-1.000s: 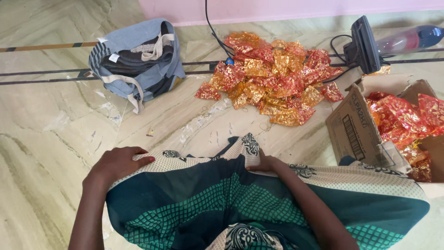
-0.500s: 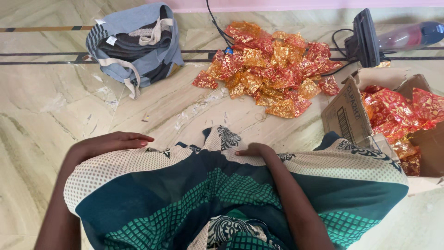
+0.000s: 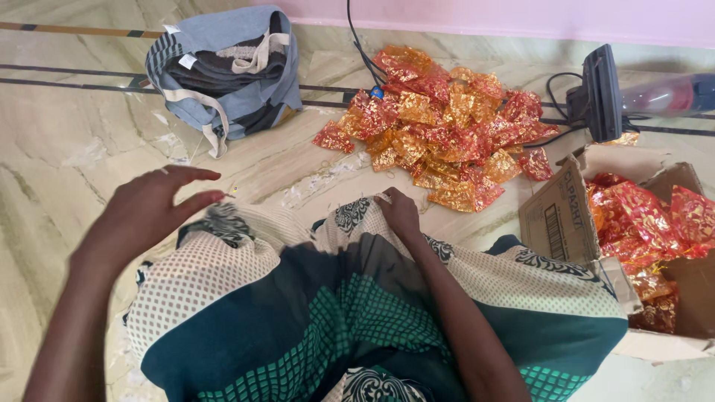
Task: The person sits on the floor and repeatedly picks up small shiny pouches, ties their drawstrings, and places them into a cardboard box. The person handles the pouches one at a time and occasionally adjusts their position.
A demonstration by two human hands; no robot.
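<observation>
1. Both hands are working at the patterned green and cream cloth spread across the lower half of the frame: the left hand is hovering just above its left edge with fingers spread, and the right hand is pinching the cream border at the centre.
2. At the right edge, a cardboard box is lying open, holding shiny red and gold pouches.
3. More loose pouches are lying heaped on the marble floor, upper centre.
4. Upper left, a grey cloth bag is gaping open, holding folded dark fabric.
5. Both forearms are reaching up from the bottom edge.
</observation>
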